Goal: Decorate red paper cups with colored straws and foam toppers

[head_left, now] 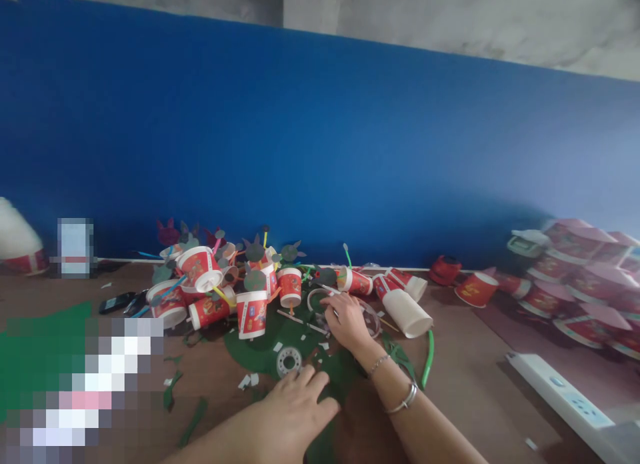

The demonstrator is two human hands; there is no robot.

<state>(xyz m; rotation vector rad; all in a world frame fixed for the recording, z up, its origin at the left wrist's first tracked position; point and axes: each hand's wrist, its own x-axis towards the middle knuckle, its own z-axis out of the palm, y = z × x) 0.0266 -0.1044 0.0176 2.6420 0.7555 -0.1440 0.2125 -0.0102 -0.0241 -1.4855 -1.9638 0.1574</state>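
My left hand (295, 411) is low over the table, fingers apart and holding nothing. Just beyond its fingertips lies a white ring-shaped spool (289, 362). My right hand (346, 321), with a bracelet and a bangle on the wrist, reaches farther in over a round clear container (370, 317). Its fingers are bent together beside a thin whitish stick; what they grip is partly hidden. Green paper (250, 351) with small white scraps lies beneath. To the left is a pile of red printed paper cups (253, 314) with coloured straws and dark paper cut-outs.
White stacked cups (407, 314) lie right of my right hand, with a green tube (429, 357) near them. A power strip (565, 391) and many pink-red cup pieces (580, 277) are at the right. A blue panel (320, 137) stands behind the table. Dark keys (116, 303) lie left.
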